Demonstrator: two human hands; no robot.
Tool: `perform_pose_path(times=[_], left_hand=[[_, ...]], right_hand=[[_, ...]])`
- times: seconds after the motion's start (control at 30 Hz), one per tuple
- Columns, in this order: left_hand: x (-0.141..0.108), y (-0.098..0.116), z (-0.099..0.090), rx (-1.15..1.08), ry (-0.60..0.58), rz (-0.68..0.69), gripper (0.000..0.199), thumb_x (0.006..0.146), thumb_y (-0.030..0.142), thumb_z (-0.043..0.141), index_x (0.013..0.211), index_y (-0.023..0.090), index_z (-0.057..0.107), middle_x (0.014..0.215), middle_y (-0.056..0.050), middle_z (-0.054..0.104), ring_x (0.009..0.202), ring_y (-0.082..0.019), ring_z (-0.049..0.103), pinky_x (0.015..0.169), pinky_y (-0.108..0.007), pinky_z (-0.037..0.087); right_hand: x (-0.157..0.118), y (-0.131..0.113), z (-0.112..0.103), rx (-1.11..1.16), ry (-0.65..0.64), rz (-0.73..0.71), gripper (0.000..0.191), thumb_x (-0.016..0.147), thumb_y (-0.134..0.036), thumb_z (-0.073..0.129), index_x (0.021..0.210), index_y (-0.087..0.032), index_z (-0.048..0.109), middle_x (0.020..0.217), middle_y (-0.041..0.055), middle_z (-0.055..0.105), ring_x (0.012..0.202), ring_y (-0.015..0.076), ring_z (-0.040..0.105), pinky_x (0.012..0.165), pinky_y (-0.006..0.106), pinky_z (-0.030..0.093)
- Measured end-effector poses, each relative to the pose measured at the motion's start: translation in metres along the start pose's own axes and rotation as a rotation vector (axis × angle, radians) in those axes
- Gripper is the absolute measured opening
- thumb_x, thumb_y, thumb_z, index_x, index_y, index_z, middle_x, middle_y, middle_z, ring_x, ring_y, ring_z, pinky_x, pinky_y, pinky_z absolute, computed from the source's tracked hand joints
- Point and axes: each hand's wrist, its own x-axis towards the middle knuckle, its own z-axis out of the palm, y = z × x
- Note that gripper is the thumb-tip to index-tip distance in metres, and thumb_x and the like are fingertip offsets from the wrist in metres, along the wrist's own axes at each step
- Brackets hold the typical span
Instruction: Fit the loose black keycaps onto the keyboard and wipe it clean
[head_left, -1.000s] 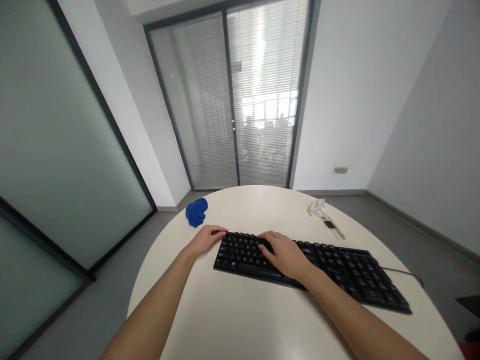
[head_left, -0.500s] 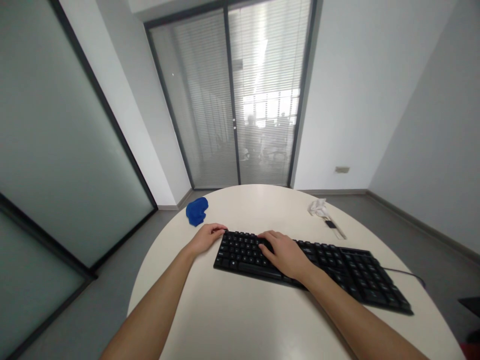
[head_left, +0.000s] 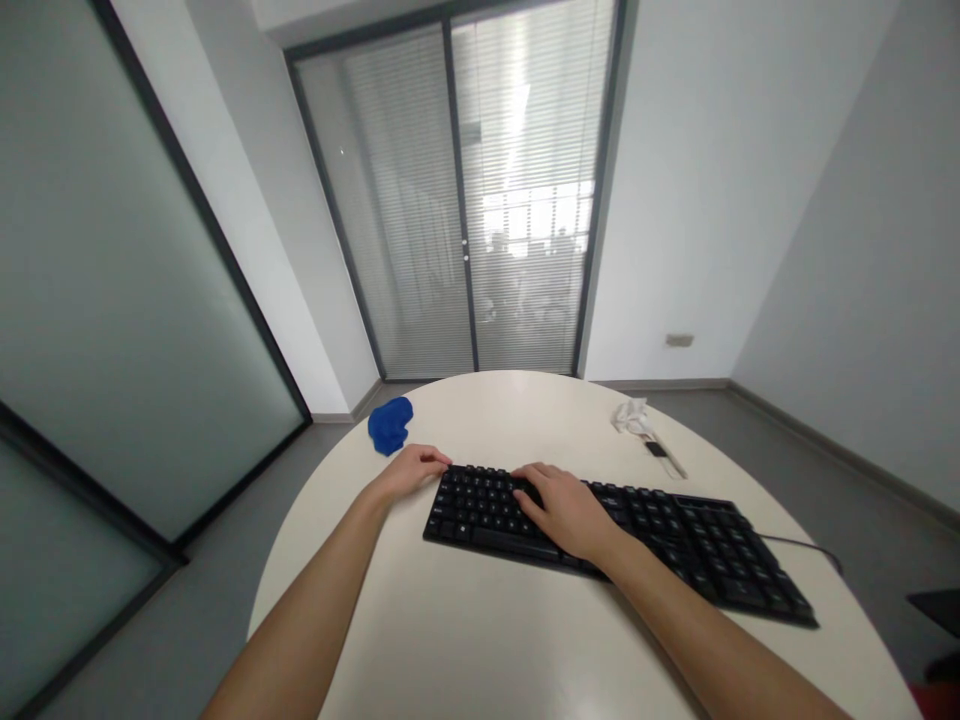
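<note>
A black keyboard (head_left: 487, 505) lies at a slant across the round table. At its far left corner is my left hand (head_left: 412, 470), with thumb and fingertips closed on the corner. My right hand (head_left: 566, 508) rests over the middle of the keyboard. Its fingers reach the far row of keys, and the thumb lies apart from them on nearer keys. Nothing shows in the right hand, though its palm side is hidden. My right forearm crosses above the near edge and covers some keys.
A crumpled blue cloth (head_left: 390, 425) lies at the table's far left. Toward the far right are a white crumpled cloth or tissue (head_left: 631, 416) and a thin stick-like item with a black part (head_left: 657, 450). The keyboard cable (head_left: 802, 543) runs off the right edge of the pale table (head_left: 450, 640).
The view has shifted slightly, so everything sits a little further left. Both hands keep about the same places on the keyboard.
</note>
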Motion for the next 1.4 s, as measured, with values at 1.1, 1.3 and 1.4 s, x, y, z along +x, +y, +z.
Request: perform_pose_path(times=[1.1, 1.3, 1.4], left_hand=[[-0.007, 0.004, 0.003, 0.088, 0.031, 0.058, 0.037, 0.085, 0.043, 0.063, 0.105, 0.016, 0.077, 0.106, -0.008, 0.076, 0.099, -0.026, 0.069, 0.094, -0.035, 0.048], [-0.008, 0.006, 0.002, 0.055, 0.023, 0.04, 0.038, 0.081, 0.04, 0.067, 0.107, 0.015, 0.077, 0.107, -0.01, 0.076, 0.1, -0.027, 0.069, 0.095, -0.036, 0.048], [-0.007, 0.008, 0.001, 0.03, 0.014, 0.027, 0.037, 0.078, 0.039, 0.07, 0.105, 0.014, 0.078, 0.107, -0.011, 0.076, 0.101, -0.028, 0.069, 0.096, -0.036, 0.048]], right_hand=[[-0.001, -0.001, -0.001, -0.003, -0.009, -0.008, 0.03, 0.1, -0.034, 0.048, 0.123, -0.021, 0.064, 0.119, 0.0073, 0.068, 0.109, 0.0238, 0.062, 0.1, 0.037, 0.045], [-0.001, 0.0, 0.0, 0.003, -0.004, -0.011, 0.03, 0.1, -0.034, 0.048, 0.122, -0.021, 0.064, 0.119, 0.0076, 0.068, 0.109, 0.0238, 0.063, 0.1, 0.037, 0.045], [-0.002, 0.0, 0.0, 0.006, -0.001, -0.016, 0.03, 0.1, -0.033, 0.048, 0.122, -0.021, 0.064, 0.119, 0.0078, 0.068, 0.109, 0.0238, 0.063, 0.099, 0.037, 0.045]])
